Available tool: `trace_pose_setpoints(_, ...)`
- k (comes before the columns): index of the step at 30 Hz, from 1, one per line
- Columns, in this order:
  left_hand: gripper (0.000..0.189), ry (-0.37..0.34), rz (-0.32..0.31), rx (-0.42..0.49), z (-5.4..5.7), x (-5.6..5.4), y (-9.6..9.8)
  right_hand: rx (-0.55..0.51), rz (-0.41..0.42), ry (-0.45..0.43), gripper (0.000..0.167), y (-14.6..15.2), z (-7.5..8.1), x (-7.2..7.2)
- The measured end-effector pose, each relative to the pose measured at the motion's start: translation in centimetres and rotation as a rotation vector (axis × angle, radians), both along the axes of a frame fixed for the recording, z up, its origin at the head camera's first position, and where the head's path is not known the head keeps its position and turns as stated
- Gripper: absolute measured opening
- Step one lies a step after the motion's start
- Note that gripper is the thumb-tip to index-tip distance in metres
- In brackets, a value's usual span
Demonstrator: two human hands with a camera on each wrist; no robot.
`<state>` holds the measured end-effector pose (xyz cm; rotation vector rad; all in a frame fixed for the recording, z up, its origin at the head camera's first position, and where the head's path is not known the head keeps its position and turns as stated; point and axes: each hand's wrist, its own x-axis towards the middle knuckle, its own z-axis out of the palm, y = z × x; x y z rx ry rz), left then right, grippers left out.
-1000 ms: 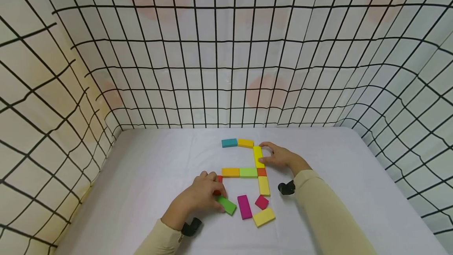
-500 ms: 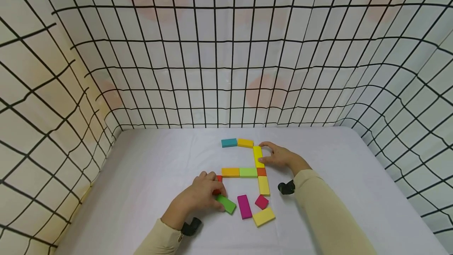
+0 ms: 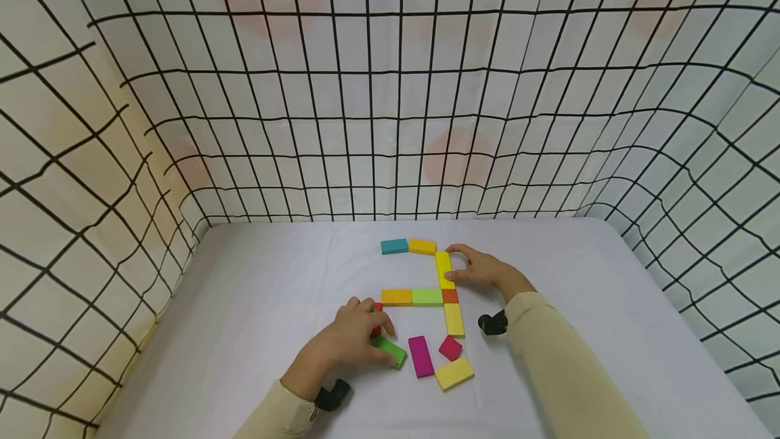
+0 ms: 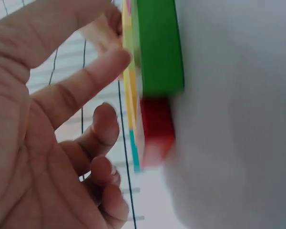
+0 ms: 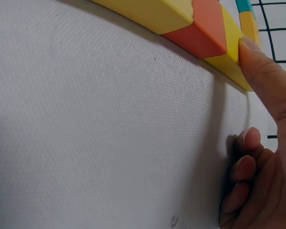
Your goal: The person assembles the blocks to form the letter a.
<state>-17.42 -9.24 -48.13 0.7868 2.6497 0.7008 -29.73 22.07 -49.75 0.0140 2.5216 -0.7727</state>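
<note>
My left hand (image 3: 350, 334) is over a green block (image 3: 391, 352) and a red block (image 3: 375, 326), which it partly covers. Its thumb reaches the green block's near edge, while the index finger extends over the far side. In the left wrist view the fingers are spread, the index fingertip right at the green block (image 4: 159, 47), with the red block (image 4: 156, 131) just beyond. My right hand (image 3: 484, 269) touches a bright yellow block (image 3: 444, 266): the thumb rests at its side, the index finger near its far end. The other right fingers curl beside the table surface.
An orange block (image 3: 396, 297), a light green one (image 3: 427, 297), an orange-red one (image 3: 449, 296) and a pale yellow one (image 3: 453, 320) adjoin. Farther back are teal (image 3: 394, 246) and yellow-orange (image 3: 422, 246) blocks. Magenta (image 3: 421, 356), crimson (image 3: 450, 348) and yellow (image 3: 454, 374) blocks lie nearer.
My left hand has shifted slightly right, and its index finger and thumb have spread farther apart around the green block. My right hand and the other blocks stay where they were.
</note>
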Motion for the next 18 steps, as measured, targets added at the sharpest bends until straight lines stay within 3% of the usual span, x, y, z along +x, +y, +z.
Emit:
trace_pose_setpoints(10,0.054,0.043,-0.041,-0.065,-0.9,1.6,3.6,-0.016,0.001,0.011,0.073,-0.1,0.3,0.3)
trace_pose_setpoints(14,0.053,0.056,-0.065,-0.078,-1.1,1.9,4.2,-0.023,-0.003,0.011,0.073,-0.1,0.5,0.4)
trace_pose_setpoints(18,0.054,0.072,-0.051,-0.078,-1.1,2.1,4.4,-0.025,0.004,0.014,0.074,0.0,0.3,0.3)
